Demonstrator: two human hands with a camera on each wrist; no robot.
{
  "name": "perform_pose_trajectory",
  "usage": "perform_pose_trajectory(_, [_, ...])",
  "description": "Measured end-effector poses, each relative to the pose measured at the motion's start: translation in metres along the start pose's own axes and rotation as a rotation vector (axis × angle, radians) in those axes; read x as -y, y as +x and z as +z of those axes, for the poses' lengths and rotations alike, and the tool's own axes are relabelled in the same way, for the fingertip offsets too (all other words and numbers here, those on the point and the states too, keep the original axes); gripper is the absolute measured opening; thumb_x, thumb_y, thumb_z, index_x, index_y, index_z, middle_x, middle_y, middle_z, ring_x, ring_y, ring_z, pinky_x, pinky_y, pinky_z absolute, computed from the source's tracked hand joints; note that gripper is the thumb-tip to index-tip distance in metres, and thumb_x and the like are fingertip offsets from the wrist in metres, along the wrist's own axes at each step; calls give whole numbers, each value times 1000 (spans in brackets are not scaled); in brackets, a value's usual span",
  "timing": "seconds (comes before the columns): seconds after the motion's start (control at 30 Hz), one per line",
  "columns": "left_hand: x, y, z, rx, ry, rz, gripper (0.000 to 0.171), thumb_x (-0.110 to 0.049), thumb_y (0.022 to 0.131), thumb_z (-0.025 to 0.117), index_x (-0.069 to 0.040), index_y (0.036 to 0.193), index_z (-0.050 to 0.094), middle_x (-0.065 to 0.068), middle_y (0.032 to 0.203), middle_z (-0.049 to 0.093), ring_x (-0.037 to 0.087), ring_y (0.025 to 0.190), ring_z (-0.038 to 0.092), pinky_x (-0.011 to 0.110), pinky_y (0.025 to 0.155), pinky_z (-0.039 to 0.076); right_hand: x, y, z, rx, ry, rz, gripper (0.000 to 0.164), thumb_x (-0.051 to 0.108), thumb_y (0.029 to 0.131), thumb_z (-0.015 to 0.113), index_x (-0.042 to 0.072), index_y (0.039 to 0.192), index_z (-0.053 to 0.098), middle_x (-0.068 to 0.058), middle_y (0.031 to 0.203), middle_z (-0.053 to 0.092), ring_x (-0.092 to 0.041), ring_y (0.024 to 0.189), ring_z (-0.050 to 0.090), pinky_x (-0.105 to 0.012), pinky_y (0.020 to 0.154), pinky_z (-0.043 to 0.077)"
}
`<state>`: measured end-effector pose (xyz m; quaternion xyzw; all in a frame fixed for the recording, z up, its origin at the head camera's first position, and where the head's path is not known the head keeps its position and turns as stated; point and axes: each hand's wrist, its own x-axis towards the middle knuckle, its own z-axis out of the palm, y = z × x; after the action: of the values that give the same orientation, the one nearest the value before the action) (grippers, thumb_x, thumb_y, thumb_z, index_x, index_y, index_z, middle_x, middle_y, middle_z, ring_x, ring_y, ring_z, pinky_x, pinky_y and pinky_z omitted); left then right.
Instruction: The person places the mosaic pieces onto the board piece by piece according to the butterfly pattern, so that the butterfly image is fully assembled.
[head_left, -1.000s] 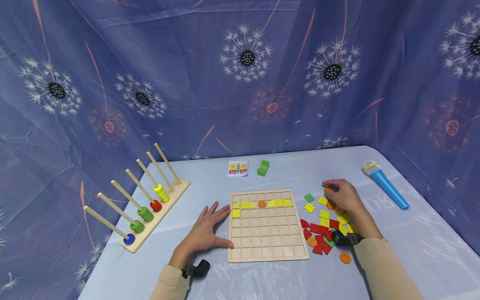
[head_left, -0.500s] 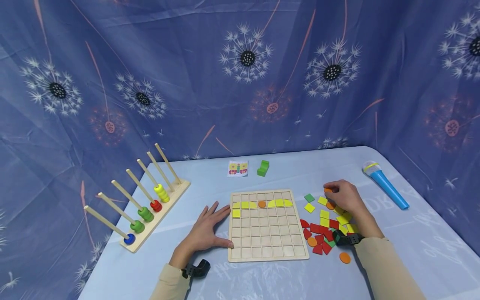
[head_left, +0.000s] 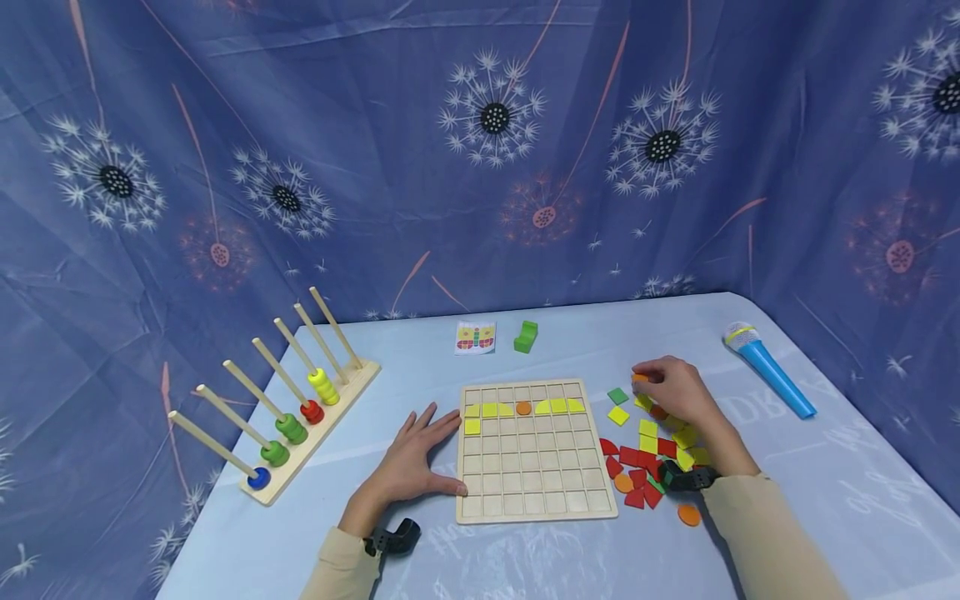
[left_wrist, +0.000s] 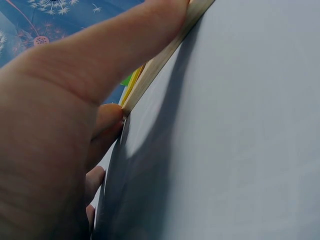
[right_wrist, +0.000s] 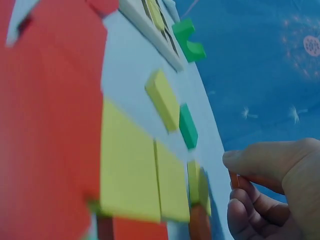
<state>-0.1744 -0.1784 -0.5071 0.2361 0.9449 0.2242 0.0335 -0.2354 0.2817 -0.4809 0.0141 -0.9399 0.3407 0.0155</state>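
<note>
My right hand [head_left: 673, 390] pinches an orange disc [head_left: 640, 378] between thumb and fingers, above the far end of the loose tiles. In the right wrist view the disc [right_wrist: 234, 179] shows as a thin edge between thumb and fingertips. My left hand [head_left: 411, 460] lies with fingers spread at the left edge of a wooden grid board [head_left: 537, 522], its thumb and index finger touching that edge. The board's second row bears yellow squares [head_left: 490, 410], yellow curved pieces [head_left: 576, 406] and an orange disc [head_left: 524, 407]. One yellow square [head_left: 472, 427] sits in the row below.
Loose red tiles [head_left: 634, 498], yellow tiles [head_left: 618, 416] and a green tile [head_left: 617, 396] lie right of the board. Behind it are a butterfly picture card [head_left: 476, 337] and a green block [head_left: 526, 337]. A peg abacus [head_left: 300, 442] stands left, a toy microphone [head_left: 772, 372] right.
My right hand stays nearly still at first, then shifts a little to the left with the orange disc. The left hand and the board have not moved.
</note>
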Motion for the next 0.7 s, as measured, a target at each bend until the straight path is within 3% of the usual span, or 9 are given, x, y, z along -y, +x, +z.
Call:
perform_pose_trajectory(0.13, [0,-1,-1,-2,0,1,114,-80,55,70,-24,149,38,-17,152,30,19,145,7,44,115,0,14,2,6,3,12,-39,34,22,87,72,4,115,70,-13,105,60,-26,88,53,-38,71,53])
perform_pose_trajectory(0.4, [-2,-1,-2,-5,1,-7,114,-80,55,71,-24,149,39,-16,152,31,21,145,8,44,115,1,38,4,22,44,16,-137,29,18,85,74,5,110,71,-8,100,63,-22,83,55,-38,75,51])
perform_pose_trajectory(0.7, [-2,-1,-1,-4,2,-2,114,-80,55,71,-23,149,39,-15,152,31,22,145,8,44,115,1,64,2,34,101,12,-228,25,19,84,74,6,106,72,-4,93,60,-19,79,53,-33,69,48])
